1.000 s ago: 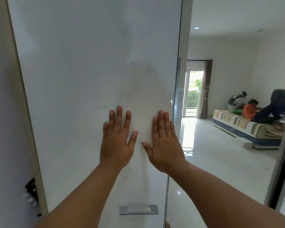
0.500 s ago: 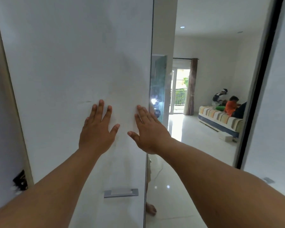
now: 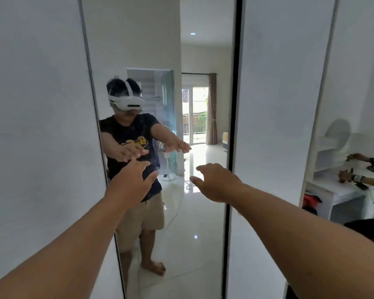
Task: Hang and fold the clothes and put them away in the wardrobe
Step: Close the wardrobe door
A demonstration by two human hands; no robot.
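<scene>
I record the wardrobe [image 3: 37, 126] filling the view: a white door panel on the left, a tall mirror panel [image 3: 203, 244] in the middle, and a second white door panel [image 3: 274, 104] to the right of a black vertical edge. No clothes show anywhere in the frame, so I cannot tell where they are. The mirror reflects the person [image 3: 134, 169] in a dark T-shirt, tan shorts and a white headset, both arms stretched forward, with a glossy white floor and a curtained balcony door behind. At the far right I note a white tabletop [image 3: 337, 188], another person's hands above it, and a red item below it. Both bare forearms reach from the lower corners toward the mirror. The left hand [image 3: 131, 182] is raised with fingers spread and extended, gripping nothing, just in front of the glass at the left door's edge. The right hand [image 3: 216, 182] is likewise spread and holds nothing, near the black edge. Whether either hand touches the glass I cannot tell.
</scene>
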